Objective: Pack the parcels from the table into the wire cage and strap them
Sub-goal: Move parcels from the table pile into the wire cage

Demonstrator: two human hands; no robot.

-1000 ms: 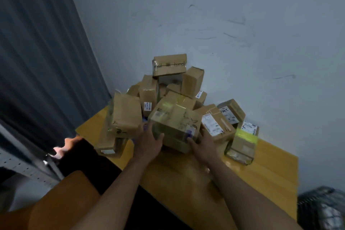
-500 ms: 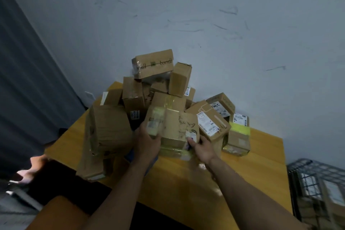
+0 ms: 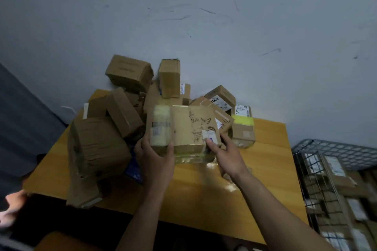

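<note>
A heap of brown cardboard parcels (image 3: 130, 75) lies on the yellow wooden table (image 3: 265, 161) against the wall. In front of the heap I hold a taped parcel with a line drawing (image 3: 187, 128) between both hands, raised a little off the tabletop. My left hand (image 3: 155, 157) grips its lower left corner, thumb up the front. My right hand (image 3: 226, 153) grips its lower right corner, thumb on a white label. The wire cage (image 3: 326, 146) stands at the right edge, with several parcels stacked inside.
A large crumpled parcel (image 3: 98, 144) leans at the table's left front. A parcel with a yellow band (image 3: 242, 128) sits right of my hands. A dark curtain (image 3: 22, 120) hangs at the left. An orange seat (image 3: 67, 240) shows below the table edge.
Both hands have lifted the drawn-on parcel up and toward me out of the heap. The view has swung right, bringing more of the wire cage into sight.
</note>
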